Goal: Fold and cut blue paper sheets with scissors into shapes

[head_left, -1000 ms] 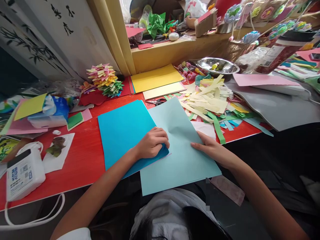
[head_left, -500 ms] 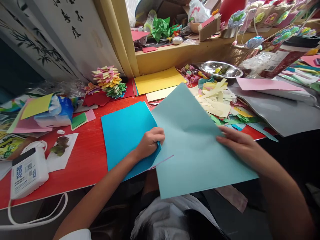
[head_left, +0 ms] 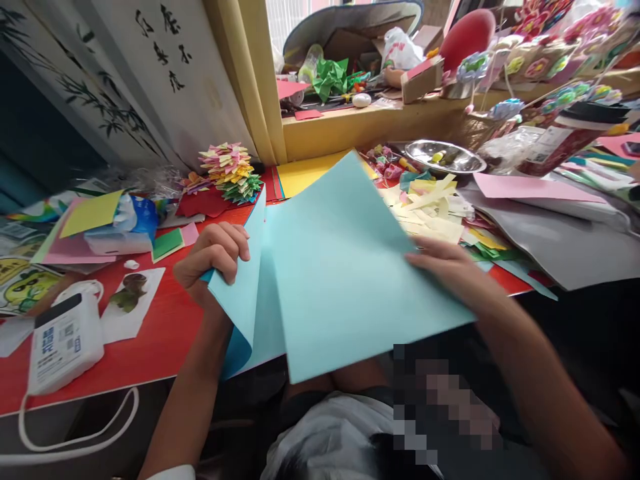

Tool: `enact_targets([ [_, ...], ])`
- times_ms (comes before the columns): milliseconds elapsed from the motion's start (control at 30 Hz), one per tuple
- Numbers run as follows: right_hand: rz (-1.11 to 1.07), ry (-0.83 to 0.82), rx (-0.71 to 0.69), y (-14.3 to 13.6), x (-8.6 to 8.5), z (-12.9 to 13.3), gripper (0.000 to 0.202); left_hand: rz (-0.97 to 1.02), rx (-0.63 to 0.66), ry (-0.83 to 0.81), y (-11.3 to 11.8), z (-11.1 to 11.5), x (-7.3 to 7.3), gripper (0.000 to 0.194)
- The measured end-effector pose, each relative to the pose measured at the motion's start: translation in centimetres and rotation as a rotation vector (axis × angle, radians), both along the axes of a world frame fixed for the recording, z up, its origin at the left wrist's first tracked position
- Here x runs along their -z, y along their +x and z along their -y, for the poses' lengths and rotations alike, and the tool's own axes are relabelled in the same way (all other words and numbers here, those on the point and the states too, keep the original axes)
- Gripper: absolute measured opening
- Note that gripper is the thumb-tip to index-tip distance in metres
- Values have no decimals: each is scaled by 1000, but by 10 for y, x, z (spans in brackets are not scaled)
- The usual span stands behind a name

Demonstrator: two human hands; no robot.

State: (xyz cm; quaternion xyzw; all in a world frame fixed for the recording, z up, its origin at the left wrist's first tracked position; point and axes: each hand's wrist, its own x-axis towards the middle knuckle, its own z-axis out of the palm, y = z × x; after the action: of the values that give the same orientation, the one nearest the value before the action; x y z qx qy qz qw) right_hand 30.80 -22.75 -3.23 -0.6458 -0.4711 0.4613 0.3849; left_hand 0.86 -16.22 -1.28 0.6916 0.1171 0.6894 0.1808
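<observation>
- The pale sheet (head_left: pixel 345 267) is held in front of the person, tilted, one corner pointing towards the sill (head_left: pixel 340 137) and its near edge over the person's lap.
- The left hand (head_left: pixel 213 257), left of the pale sheet, is clamped on the blue sheet (head_left: pixel 240 287), fingers curled over its edge; the paper bends up in a curve, its lighter side showing and its deeper blue side below.
- The right hand (head_left: pixel 450 273) pinches the pale sheet at its right edge. The two hands are well apart.
- The red table (head_left: pixel 170 333) extends left of the pale sheet and beyond it.
- Beyond the pale sheet's far corner lies the yellow sheet (head_left: pixel 305 175), partly hidden.
- Beyond the pale sheet and to its left stands a folded-paper stack (head_left: pixel 230 170) in pink, yellow and green.
- Right of the pale sheet's far corner are loose paper strips (head_left: pixel 430 210), mostly cream, with the metal bowl (head_left: pixel 463 160) behind them.
- Farther right of the pale sheet are the pink sheet (head_left: pixel 535 188), a grey sheet (head_left: pixel 550 247) and a lidded cup (head_left: pixel 555 143).
- Well left of the pale sheet sit a white box (head_left: pixel 67 347) with a cord and a blue packet (head_left: pixel 143 227).
</observation>
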Motion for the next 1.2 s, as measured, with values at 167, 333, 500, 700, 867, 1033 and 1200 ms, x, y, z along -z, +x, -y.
enact_targets([
  [167,-139,-66,-166,-83,15,-39,40,-117,139,-18,19,3,9,45],
  [333,-176,4,-248,-100,33,-55,35,-473,244,-90,40,6,30,39],
  [500,-209,27,-256,-100,39,-58,33,-572,174,-28,34,1,13,39],
  [700,-291,5,-281,-109,41,-48,30,-350,101,-19,15,-10,-14,36],
  [867,-249,61,-259,-121,34,-42,29,-710,59,168,43,-1,0,31],
  [1033,-209,60,-222,-118,33,-43,30,-830,-107,418,44,-4,-32,29],
  [1200,-197,47,-219,-120,42,-46,25,-835,-306,384,25,-4,-78,26],
])
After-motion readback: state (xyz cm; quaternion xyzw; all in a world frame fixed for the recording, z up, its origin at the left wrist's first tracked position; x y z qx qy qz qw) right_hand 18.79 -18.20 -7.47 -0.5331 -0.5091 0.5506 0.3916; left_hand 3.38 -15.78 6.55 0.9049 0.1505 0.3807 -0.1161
